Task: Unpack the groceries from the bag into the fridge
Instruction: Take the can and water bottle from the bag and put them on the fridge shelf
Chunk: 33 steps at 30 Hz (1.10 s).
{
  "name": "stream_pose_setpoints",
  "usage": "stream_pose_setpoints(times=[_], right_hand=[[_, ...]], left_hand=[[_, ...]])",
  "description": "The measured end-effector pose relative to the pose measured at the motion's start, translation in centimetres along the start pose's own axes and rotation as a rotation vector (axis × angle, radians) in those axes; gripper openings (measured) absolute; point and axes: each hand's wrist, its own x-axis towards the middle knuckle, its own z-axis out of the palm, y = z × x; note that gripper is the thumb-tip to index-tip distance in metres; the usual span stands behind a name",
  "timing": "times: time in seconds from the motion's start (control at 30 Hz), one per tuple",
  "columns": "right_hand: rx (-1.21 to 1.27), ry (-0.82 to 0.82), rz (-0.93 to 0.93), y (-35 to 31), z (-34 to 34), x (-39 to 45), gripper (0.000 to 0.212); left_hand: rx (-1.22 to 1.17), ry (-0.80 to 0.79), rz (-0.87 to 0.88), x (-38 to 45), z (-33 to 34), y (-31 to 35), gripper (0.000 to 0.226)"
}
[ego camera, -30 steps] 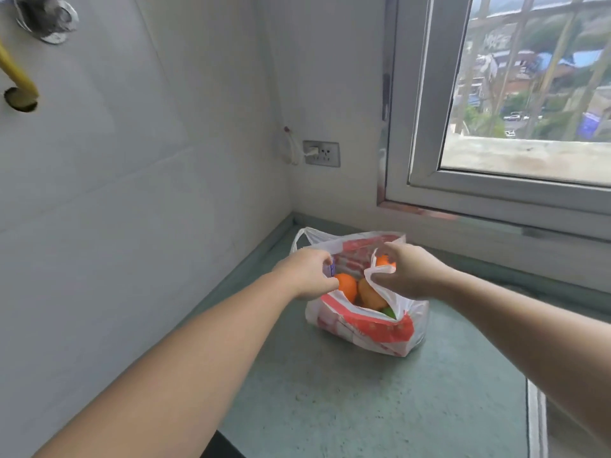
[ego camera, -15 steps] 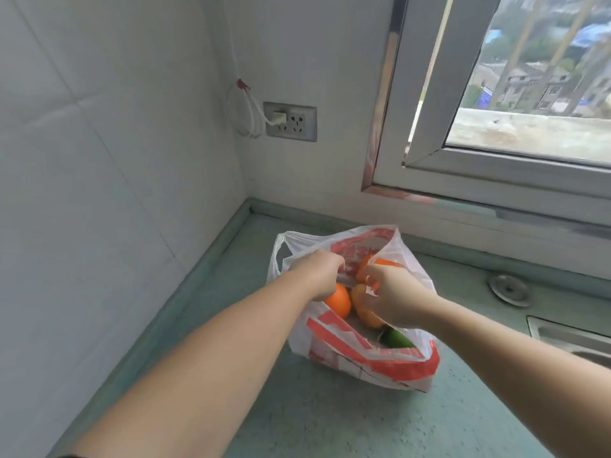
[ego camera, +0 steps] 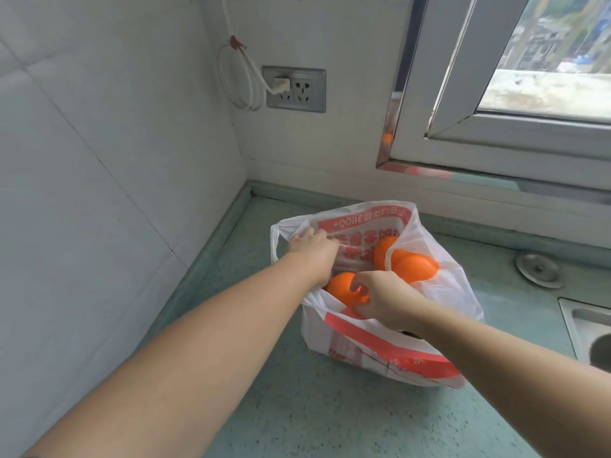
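On the far left, a tiled wall (ego camera: 99,193) meets a green bench (ego camera: 297,408) in a corner. Behind it, a wall socket (ego camera: 296,89) carries a white plug with its cable (ego camera: 241,81) looped and hung just beside it. Near the corner, a white and red plastic bag (ego camera: 373,345) sits on the bench, its mouth open. The left hand (ego camera: 312,247) grips the bag's left rim, fingers curled over the plastic. Just beside it, the right hand (ego camera: 385,300) reaches into the bag, thumb and fingers curled around an orange (ego camera: 342,287). Two further oranges (ego camera: 413,266) lie touching each other against the bag's far side; something dark below the right wrist is too hidden to identify. Right of the bag, a round metal cap (ego camera: 539,270) lies on the bench, a sink (ego camera: 585,328) beyond it, and a window (ego camera: 496,127) above.
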Motion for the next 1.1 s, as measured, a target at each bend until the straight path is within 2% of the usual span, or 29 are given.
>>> stream_pose_setpoints(times=[0.27, 0.4, 0.57, 0.77, 0.97, 1.1], right_hand=[[-0.111, -0.147, -0.060, -0.1, 0.8, -0.6, 0.037], [-0.230, -0.240, -0.111, 0.2, 0.7, -1.8, 0.031], [-0.345, -0.204, -0.178, 0.2, 1.5, -2.6, 0.018], [-0.353, -0.233, -0.083, 0.0, 2.6, -3.2, 0.009], [-0.370, -0.344, -0.018, 0.9, 3.2, -4.0, 0.042], [-0.388, -0.343, -0.006, 1.5, 3.6, -4.5, 0.033]], left_hand=[[0.070, 0.008, 0.079, -0.6, -0.1, -1.0, 0.052], [0.125, 0.020, 0.115, -1.0, 0.1, -0.8, 0.056], [0.220, 0.032, 0.110, -1.5, 0.3, -0.3, 0.055], [0.305, 0.086, 0.155, -2.2, 0.2, 0.5, 0.051], [0.339, 0.122, 0.195, -2.8, 0.3, 1.0, 0.051], [0.306, 0.125, 0.208, -3.2, -0.1, 1.0, 0.054]])
